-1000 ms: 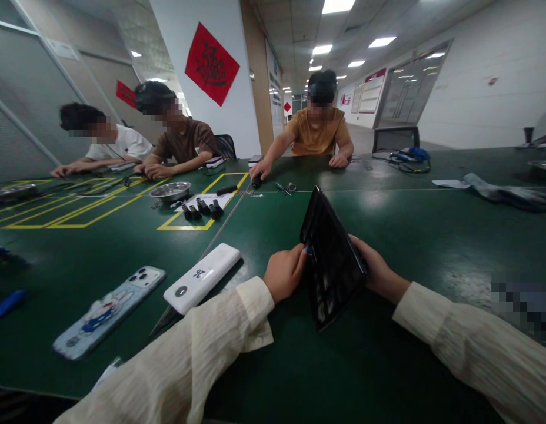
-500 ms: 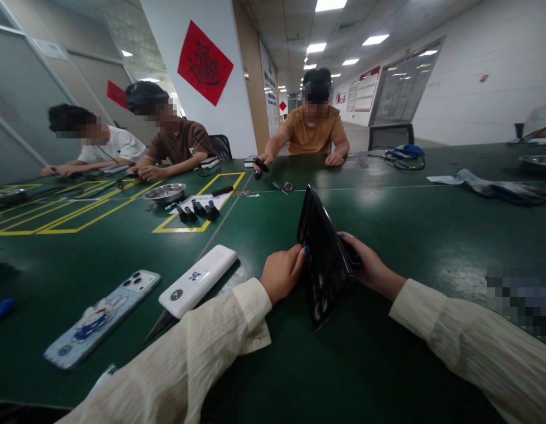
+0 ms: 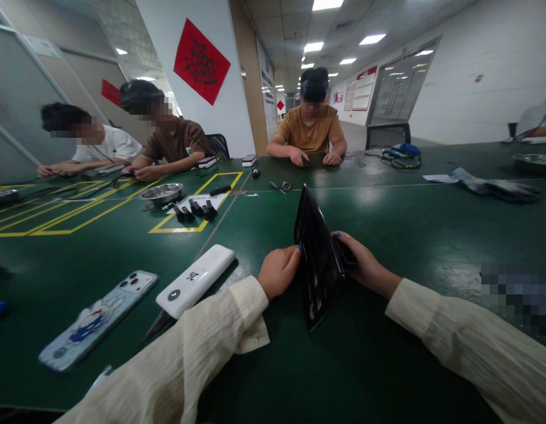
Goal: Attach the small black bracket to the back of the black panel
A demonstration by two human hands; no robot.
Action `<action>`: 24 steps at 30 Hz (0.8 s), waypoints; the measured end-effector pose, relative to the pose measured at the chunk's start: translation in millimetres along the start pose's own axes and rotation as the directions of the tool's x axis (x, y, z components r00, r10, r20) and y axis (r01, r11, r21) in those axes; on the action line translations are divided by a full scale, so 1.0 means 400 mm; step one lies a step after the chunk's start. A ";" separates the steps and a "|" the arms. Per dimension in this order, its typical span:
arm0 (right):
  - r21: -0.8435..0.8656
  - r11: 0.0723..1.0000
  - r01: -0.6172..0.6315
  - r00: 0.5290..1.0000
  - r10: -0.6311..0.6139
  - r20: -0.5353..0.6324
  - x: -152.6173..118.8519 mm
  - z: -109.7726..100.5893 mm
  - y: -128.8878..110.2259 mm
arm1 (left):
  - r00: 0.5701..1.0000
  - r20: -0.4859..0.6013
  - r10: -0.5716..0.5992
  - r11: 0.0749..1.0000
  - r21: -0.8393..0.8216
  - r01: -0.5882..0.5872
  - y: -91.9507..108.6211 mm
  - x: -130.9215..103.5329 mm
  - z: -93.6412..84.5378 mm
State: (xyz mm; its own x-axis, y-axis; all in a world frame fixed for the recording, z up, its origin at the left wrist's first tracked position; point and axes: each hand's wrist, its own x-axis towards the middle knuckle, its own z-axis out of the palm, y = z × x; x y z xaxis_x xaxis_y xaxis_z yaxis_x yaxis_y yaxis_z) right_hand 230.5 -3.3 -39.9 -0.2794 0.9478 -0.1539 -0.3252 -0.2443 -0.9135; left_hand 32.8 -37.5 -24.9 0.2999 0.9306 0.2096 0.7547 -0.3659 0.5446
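Observation:
A glossy black flat panel (image 3: 319, 271) stands tilted on edge above the green table (image 3: 255, 365). My left hand (image 3: 279, 271) pinches its left side, thumb and fingers pressed together. On the other side my right hand (image 3: 365, 265) is wrapped round a dark part behind the panel; some of its fingers are hidden. Left of my left hand lies a white power bank (image 3: 196, 280) marked 26, and beyond it a phone in a light blue rabbit case (image 3: 99, 321).
Several black cylindrical pieces (image 3: 196, 209) stand near a metal bowl (image 3: 162, 193). A screwdriver (image 3: 277, 187) lies mid-table, gloves (image 3: 493, 185) at right, and a blue cable bundle (image 3: 400, 153) at the back. Three people sit across and to the left.
The person opposite has drawn an arm back, leaving a small dark object on the table. The view has shifted slightly. My hands keep hold of the black panel.

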 end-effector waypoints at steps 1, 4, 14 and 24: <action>-0.001 1.000 0.001 1.000 -0.001 0.001 -0.001 0.001 0.000 | 1.000 0.008 0.001 1.000 0.007 -0.001 -0.002 0.000 0.000; 0.001 1.000 0.002 1.000 -0.002 0.005 -0.002 0.000 0.000 | 1.000 0.018 0.007 1.000 0.001 -0.007 -0.005 0.000 -0.002; -0.005 1.000 0.019 0.998 -0.018 0.062 0.004 -0.016 0.011 | 0.997 0.028 -0.078 0.993 -0.088 0.080 -0.006 0.003 0.005; -0.030 0.999 0.036 0.999 -0.036 0.009 -0.003 -0.005 0.002 | 0.997 0.073 0.002 1.000 0.021 -0.004 -0.004 0.000 -0.003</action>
State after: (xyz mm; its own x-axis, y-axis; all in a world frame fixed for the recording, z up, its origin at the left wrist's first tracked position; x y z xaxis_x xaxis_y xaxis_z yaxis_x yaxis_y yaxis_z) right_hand 232.2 -4.4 -41.1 -0.2755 0.9541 -0.1177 -0.3075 -0.2035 -0.9295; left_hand 30.9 -37.1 -25.0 0.3432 0.9270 0.1509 0.7656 -0.3692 0.5268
